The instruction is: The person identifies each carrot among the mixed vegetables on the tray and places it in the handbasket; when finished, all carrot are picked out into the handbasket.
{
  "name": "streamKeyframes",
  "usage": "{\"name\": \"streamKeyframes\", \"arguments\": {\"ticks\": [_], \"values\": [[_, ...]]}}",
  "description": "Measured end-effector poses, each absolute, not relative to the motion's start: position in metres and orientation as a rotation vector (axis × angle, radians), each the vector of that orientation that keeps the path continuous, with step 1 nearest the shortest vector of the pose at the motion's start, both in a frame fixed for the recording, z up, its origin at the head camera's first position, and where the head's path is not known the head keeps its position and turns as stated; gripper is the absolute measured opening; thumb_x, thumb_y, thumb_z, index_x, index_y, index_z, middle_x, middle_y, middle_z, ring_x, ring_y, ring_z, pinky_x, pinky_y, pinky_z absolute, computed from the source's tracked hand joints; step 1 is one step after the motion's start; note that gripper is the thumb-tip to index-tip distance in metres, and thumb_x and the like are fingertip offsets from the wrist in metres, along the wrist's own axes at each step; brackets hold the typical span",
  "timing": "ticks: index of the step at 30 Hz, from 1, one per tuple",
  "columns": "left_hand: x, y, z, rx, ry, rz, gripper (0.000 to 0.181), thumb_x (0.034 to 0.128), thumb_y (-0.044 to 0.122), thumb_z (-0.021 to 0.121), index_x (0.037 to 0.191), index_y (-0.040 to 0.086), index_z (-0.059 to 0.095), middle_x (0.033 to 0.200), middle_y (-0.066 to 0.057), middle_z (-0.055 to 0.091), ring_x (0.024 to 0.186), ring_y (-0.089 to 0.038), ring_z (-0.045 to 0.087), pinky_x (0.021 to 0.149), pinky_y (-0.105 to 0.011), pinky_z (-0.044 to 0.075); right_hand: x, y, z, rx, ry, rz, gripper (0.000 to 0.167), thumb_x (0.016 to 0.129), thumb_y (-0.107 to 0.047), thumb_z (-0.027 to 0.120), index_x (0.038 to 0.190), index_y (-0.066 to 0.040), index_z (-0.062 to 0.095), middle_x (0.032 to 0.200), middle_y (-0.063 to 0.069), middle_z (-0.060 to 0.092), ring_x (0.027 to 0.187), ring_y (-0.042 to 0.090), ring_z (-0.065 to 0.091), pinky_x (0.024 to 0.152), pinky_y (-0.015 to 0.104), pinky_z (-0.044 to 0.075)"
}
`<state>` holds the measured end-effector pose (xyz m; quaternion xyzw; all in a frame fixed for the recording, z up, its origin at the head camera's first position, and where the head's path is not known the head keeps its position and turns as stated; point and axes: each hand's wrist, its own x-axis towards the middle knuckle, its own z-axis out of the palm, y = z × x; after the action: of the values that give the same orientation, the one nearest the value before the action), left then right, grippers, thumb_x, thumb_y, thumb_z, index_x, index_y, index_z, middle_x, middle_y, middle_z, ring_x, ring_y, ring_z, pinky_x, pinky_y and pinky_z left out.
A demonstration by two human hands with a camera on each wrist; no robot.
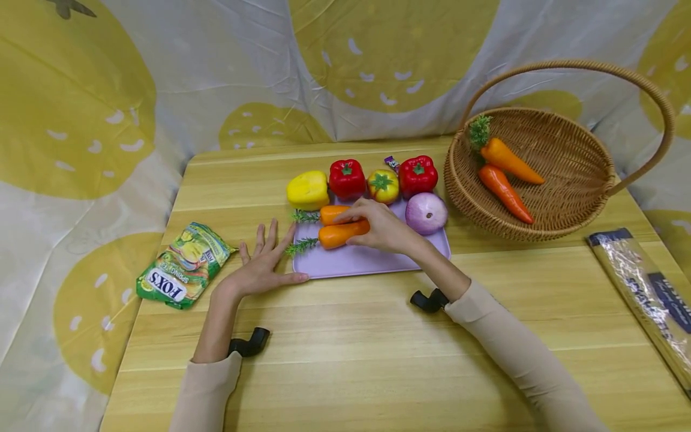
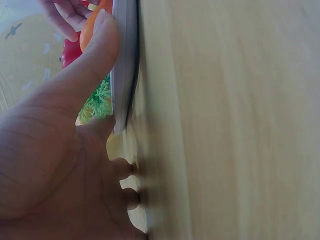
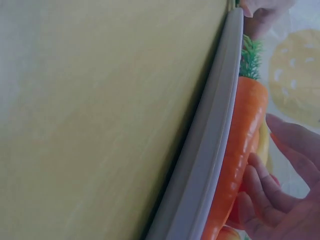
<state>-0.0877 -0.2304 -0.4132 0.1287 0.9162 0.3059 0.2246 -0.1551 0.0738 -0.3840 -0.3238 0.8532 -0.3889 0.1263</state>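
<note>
On the lilac tray (image 1: pixel 372 262), an upper orange carrot (image 1: pixel 330 214) and a lower one (image 1: pixel 337 235) lie side by side, green tops leftward. My right hand (image 1: pixel 385 227) reaches over them from the right, its fingers and thumb curved round the carrots' right part. In the right wrist view, the hand (image 3: pixel 280 192) is beside the nearer carrot (image 3: pixel 244 120); exact contact is partly hidden. My left hand (image 1: pixel 258 267) rests with spread fingers at the tray's left edge. The left wrist view shows this hand (image 2: pixel 55 145) with its thumb over the tray rim (image 2: pixel 125 65).
Around the tray's back and right are a yellow pepper (image 1: pixel 308 190), red peppers (image 1: pixel 347 179), a yellow-red fruit or vegetable (image 1: pixel 383 186) and an onion (image 1: pixel 426 213). A wicker basket (image 1: pixel 469 204) holds two carrots. A green packet (image 1: pixel 186 264) lies left; a long package (image 1: pixel 642 300) lies right.
</note>
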Motion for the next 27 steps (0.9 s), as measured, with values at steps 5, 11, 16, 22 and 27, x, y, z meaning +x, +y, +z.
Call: {"name": "streamKeyframes", "arguments": {"ticks": [5,11,16,22,27], "values": [[-0.087,-0.228,-0.407,0.338,2.514,0.834,0.11,0.0878,0.07,0.068,0.166,0.038,-0.002,0.169,-0.018,-0.03,0.152,-0.041,-0.038,0.107,-0.079,-0.029,-0.155,0.072,-0.384,-0.93,2.507,-1.106,0.041,0.088,-0.012,0.083,0.127,-0.012,0.075,0.123,0.012,0.067,0.117,0.029,0.059,0.107,0.049,0.04],[-0.087,-0.228,-0.409,0.327,2.524,0.818,0.111,0.0872,0.07,0.068,0.166,0.038,-0.002,0.169,-0.017,-0.03,0.152,-0.041,-0.038,0.108,-0.078,-0.028,-0.156,0.069,-0.386,-0.891,2.509,-1.102,0.041,0.088,-0.012,0.083,0.127,-0.014,0.075,0.122,0.011,0.067,0.116,0.028,0.058,0.11,0.05,0.039],[-0.089,-0.229,-0.413,0.307,2.518,0.786,0.111,0.0871,0.07,0.069,0.165,0.042,-0.004,0.169,-0.013,-0.032,0.152,-0.037,-0.039,0.109,-0.077,-0.029,-0.156,0.066,-0.389,-0.895,2.497,-1.096,0.036,0.088,-0.009,0.082,0.124,-0.014,0.077,0.122,0.009,0.07,0.116,0.027,0.06,0.108,0.047,0.043],[-0.091,-0.23,-0.416,0.279,2.518,0.756,0.112,0.0856,0.071,0.07,0.164,0.046,-0.006,0.169,-0.007,-0.033,0.153,-0.033,-0.04,0.111,-0.075,-0.029,-0.155,0.062,-0.391,-0.935,2.42,-1.052,0.037,0.087,-0.005,0.082,0.122,-0.017,0.079,0.124,0.006,0.074,0.12,0.023,0.064,0.108,0.041,0.05],[-0.087,-0.227,-0.408,0.3,2.511,0.804,0.11,0.0874,0.069,0.069,0.168,0.031,0.004,0.17,-0.012,-0.031,0.153,-0.036,-0.038,0.11,-0.075,-0.029,-0.155,0.061,-0.391,-0.929,2.391,-1.017,0.042,0.087,-0.007,0.083,0.126,-0.02,0.077,0.13,0.005,0.073,0.119,0.02,0.064,0.106,0.039,0.051]]}}
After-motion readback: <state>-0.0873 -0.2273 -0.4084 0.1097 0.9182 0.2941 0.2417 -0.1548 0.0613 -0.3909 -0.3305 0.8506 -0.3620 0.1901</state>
